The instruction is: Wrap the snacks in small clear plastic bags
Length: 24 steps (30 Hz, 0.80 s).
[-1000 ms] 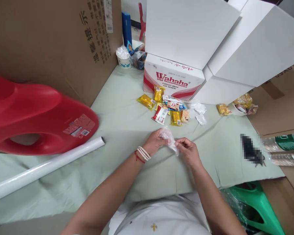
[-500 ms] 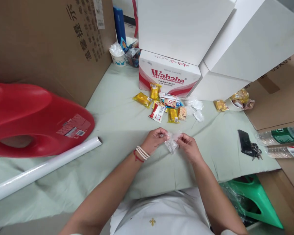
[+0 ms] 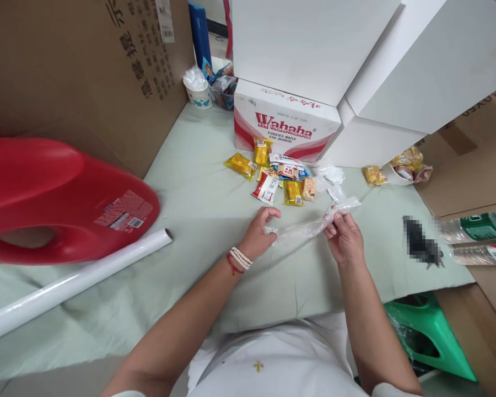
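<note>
Both my hands hold a thin clear plastic bag (image 3: 303, 227), pulled out long between them just above the pale green cloth (image 3: 198, 209). My left hand (image 3: 261, 232), with a bead bracelet at the wrist, pinches the bag's left end. My right hand (image 3: 344, 234) pinches its right end, fingers closed. A pile of small snack packets (image 3: 279, 175), yellow, red and white, lies just beyond the hands. More crumpled clear bags (image 3: 332, 177) lie to the right of the pile.
A Wahaha carton (image 3: 285, 122) and large white boxes (image 3: 400, 60) stand behind the snacks. A red plastic stool (image 3: 53, 198) and a white roll (image 3: 74, 286) lie at the left. A bowl of snacks (image 3: 407, 165), a blurred dark object (image 3: 417, 242) and bottles (image 3: 475, 240) sit at the right, near a green stool (image 3: 430, 336).
My hands have moved apart, the right one going right and up. The crumpled bag between them is now stretched out long.
</note>
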Tool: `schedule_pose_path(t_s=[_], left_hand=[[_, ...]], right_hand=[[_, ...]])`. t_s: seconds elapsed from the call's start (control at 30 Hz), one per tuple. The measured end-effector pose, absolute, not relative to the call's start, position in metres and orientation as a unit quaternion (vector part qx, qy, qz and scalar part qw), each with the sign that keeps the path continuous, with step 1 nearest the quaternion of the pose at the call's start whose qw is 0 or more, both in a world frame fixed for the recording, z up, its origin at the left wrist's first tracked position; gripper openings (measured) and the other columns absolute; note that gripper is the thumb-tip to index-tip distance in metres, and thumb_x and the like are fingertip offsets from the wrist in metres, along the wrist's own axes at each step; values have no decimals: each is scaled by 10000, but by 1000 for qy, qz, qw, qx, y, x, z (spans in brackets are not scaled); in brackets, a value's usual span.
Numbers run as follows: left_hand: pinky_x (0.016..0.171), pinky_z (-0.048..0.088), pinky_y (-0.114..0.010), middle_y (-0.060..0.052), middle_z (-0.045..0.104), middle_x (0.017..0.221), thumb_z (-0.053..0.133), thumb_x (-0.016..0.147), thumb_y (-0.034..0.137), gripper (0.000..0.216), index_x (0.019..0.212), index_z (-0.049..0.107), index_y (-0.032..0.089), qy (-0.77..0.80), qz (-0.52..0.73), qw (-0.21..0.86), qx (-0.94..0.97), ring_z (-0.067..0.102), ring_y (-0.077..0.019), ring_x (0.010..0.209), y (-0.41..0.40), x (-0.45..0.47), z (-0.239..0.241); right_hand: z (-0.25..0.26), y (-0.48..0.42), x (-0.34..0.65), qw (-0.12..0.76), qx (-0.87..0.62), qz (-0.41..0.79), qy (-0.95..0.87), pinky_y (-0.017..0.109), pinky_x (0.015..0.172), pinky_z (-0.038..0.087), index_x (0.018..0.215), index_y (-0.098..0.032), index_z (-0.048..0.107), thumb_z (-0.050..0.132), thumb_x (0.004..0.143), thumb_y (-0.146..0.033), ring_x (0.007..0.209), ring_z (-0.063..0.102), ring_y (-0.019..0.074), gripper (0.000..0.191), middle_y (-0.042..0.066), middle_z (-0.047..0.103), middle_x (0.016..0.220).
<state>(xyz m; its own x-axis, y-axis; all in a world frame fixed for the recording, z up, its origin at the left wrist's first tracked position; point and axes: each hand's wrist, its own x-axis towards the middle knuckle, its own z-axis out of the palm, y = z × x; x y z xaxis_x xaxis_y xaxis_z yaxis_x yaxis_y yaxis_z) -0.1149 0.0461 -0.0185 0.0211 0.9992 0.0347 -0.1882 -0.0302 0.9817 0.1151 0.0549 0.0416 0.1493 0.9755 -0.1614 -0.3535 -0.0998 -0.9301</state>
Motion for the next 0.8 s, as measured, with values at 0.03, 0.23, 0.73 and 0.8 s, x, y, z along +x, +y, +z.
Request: schedule_pose_path(t_s=[0.03, 0.23, 0.73, 0.8], left_hand=[[995, 463, -358, -53, 674, 1051, 723, 662, 197, 272, 929, 674, 190, 413, 527, 570, 476, 609, -207, 1054, 44, -115, -15], [751, 489, -289, -91, 708, 936, 643, 887, 614, 472, 947, 706, 150, 338, 445, 677, 479, 637, -187, 875, 37, -111, 0], [715, 467, -248, -11, 680, 832, 731, 800, 481, 345, 762, 569, 179, 415, 507, 649, 387, 586, -111, 726, 37, -99, -14], [717, 495, -251, -21, 694, 894, 728, 801, 523, 382, 797, 540, 190, 415, 525, 659, 344, 629, -119, 763, 37, -99, -15]], right_hand=[[44, 53, 113, 572, -472, 582, -334, 186, 464, 336, 883, -241, 623, 909, 688, -376, 496, 362, 51, 372, -29, 667, 755], [41, 47, 88, 441, -486, 637, -403, 218, 455, 257, 823, -203, 692, 891, 688, -459, 482, 308, 55, 351, -12, 665, 702], [31, 55, 87, 474, -556, 564, -385, 225, 483, 268, 772, -201, 661, 902, 630, -435, 534, 339, 73, 365, -66, 510, 642], [33, 56, 86, 488, -552, 573, -359, 209, 465, 274, 780, -204, 648, 919, 626, -425, 526, 356, 61, 382, -58, 540, 685]])
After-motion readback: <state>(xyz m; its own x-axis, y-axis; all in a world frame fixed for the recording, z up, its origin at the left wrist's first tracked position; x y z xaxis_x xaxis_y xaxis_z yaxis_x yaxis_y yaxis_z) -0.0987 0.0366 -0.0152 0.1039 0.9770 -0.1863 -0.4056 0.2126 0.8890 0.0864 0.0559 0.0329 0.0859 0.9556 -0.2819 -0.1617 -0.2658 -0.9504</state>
